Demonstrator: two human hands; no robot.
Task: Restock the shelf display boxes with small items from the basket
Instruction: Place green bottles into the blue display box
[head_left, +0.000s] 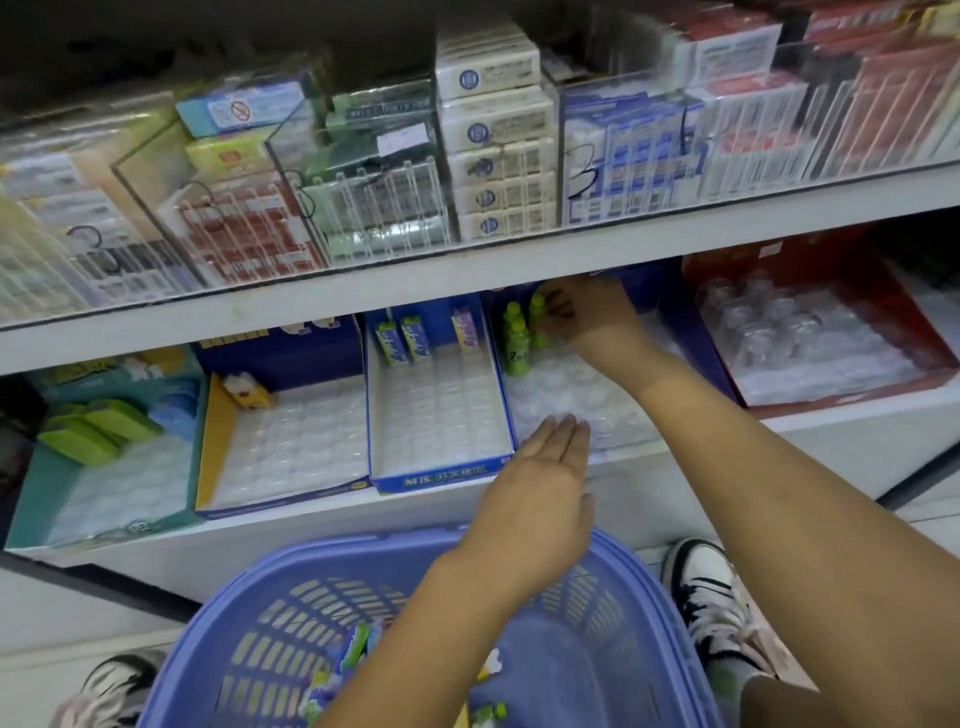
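Note:
A blue plastic basket (270, 618) sits low in front of me with several small colourful items (353, 649) inside. On the lower shelf stand several display boxes with clear blister trays. My right hand (587, 312) reaches deep into the blue box (670, 306) and pinches a small green bottle (537, 312) beside other green bottles (515, 340). My left hand (540, 483) has straight fingers and rests against the front edge of that box's clear tray (571, 389), holding nothing.
Left of it are a blue box (441, 480) with three small upright packs (408, 340), a yellow-sided box (218, 441) holding one small figure, and a teal box (31, 493) with green pieces. A red box (914, 358) stands at right. The upper shelf (467, 270) overhangs. My shoes flank the basket.

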